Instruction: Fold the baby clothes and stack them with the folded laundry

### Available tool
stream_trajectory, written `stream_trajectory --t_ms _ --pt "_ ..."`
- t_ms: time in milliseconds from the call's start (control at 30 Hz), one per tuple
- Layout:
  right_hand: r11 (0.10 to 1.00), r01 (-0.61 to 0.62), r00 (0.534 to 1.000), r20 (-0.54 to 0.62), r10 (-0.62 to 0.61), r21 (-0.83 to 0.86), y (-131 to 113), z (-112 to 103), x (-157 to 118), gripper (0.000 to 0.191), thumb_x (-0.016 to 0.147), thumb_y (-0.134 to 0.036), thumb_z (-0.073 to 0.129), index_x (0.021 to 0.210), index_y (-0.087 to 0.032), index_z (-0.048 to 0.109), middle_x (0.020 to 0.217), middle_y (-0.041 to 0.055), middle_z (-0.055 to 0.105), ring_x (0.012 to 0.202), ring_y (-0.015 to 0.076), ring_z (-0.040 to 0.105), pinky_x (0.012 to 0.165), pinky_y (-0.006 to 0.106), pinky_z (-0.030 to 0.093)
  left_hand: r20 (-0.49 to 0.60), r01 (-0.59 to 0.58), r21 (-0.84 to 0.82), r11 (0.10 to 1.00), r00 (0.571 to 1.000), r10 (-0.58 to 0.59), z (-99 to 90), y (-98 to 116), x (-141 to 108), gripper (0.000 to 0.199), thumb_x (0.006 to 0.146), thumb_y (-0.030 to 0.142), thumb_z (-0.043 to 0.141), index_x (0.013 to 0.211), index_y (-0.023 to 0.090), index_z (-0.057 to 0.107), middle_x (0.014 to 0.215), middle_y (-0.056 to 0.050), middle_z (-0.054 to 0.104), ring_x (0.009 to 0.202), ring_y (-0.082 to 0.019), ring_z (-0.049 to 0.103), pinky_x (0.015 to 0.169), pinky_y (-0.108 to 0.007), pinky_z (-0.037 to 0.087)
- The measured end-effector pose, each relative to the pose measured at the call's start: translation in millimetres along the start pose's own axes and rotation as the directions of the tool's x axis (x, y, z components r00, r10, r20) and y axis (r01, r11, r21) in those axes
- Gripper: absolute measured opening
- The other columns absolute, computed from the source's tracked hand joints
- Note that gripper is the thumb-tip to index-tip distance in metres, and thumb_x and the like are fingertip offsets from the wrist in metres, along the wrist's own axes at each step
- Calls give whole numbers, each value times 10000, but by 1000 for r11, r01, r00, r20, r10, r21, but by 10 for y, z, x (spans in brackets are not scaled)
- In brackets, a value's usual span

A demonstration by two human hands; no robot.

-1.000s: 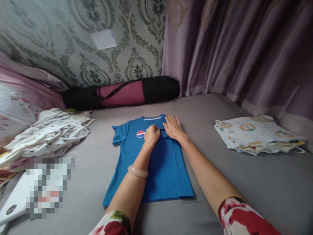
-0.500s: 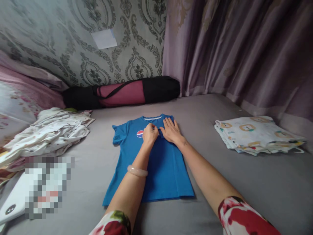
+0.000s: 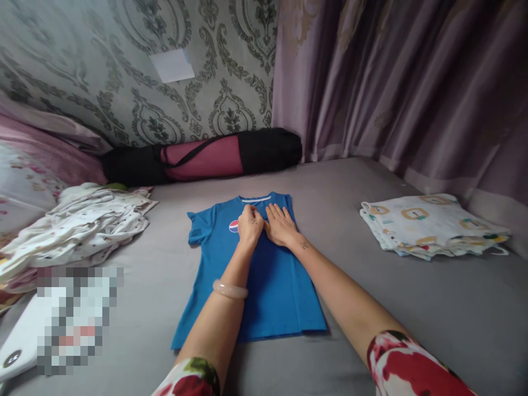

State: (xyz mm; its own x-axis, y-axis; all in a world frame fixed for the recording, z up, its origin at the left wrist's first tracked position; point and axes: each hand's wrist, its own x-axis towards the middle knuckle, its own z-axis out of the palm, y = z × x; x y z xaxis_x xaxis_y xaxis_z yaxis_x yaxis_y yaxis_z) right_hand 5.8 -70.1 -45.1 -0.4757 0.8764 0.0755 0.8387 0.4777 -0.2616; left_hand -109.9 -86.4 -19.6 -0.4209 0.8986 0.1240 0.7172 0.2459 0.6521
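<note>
A blue T-shirt [image 3: 274,294] lies spread on the grey sheet, its neckline at the far end and its hem toward me. One sleeve sticks out on the left, while the right side is folded inward. My left hand [image 3: 250,227] is closed on the cloth at the chest, by the round red, white and blue logo [image 3: 234,226]; its fingertips are mostly hidden. Flat on the folded right part rests my right hand [image 3: 282,226], fingers stretched out, the thumb close to my left hand.
Rumpled white dotted cloth [image 3: 88,220] lies to the left, near a white object [image 3: 31,330] partly pixelated. A stack of folded printed cloths [image 3: 429,223] sits on the right. Along the wall runs a long black and maroon bag [image 3: 206,159]. Purple curtains [image 3: 350,82] hang at the back right.
My right hand has slid a little left and toward me across the shirt, nearer my left hand. The left hand keeps its closed hold. The view has shifted slightly.
</note>
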Motion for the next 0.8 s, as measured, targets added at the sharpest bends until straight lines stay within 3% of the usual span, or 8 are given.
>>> stream_trajectory --t_ms 100,233,333,433,533,800 --pt "999 -7 1000 4 7 53 6 -65 20 612 996 -354 205 1500 -19 296 1579 151 249 1473 253 167 1197 417 112 9 -53 -15 998 999 53 46 -2 -1 263 889 169 441 1078 182 623 980 -95 719 944 -218 668 804 -284 470" --pt "995 -74 993 -90 80 68 101 -135 65 595 992 -329 219 1496 -27 309 1578 145 258 1471 245 179 1197 404 110 19 -164 -38 986 986 165 94 13 -12 249 882 129 443 1049 174 622 996 -86 708 947 -195 653 818 -271 466" --pt "990 -141 981 -130 144 28 250 -142 88 600 994 -331 235 1500 -14 290 1580 160 243 1474 256 161 1196 412 95 55 -341 -10 940 938 341 132 20 -33 195 893 145 464 978 171 638 974 -83 692 933 -189 629 861 -281 456" --pt "984 -176 983 -58 176 1 380 -123 94 606 1000 -350 218 1501 -16 287 1581 156 239 1469 257 178 1188 421 129 128 -474 57 879 877 464 171 12 -61 176 900 165 480 918 171 654 948 -88 673 943 -208 605 910 -321 437" --pt "983 -181 983 -27 180 -23 430 -107 94 610 1002 -358 210 1502 -16 282 1584 150 234 1466 257 188 1186 424 136 181 -508 109 854 855 486 186 -6 -82 186 899 159 479 906 175 663 969 -92 660 949 -222 592 900 -339 435" --pt "980 -197 980 -41 196 -30 406 -133 94 619 1006 -390 183 1501 -36 297 1579 143 255 1461 245 205 1180 410 153 174 -497 142 856 864 473 169 -22 -93 205 910 159 457 917 178 661 958 -80 663 909 -220 580 843 -323 440"
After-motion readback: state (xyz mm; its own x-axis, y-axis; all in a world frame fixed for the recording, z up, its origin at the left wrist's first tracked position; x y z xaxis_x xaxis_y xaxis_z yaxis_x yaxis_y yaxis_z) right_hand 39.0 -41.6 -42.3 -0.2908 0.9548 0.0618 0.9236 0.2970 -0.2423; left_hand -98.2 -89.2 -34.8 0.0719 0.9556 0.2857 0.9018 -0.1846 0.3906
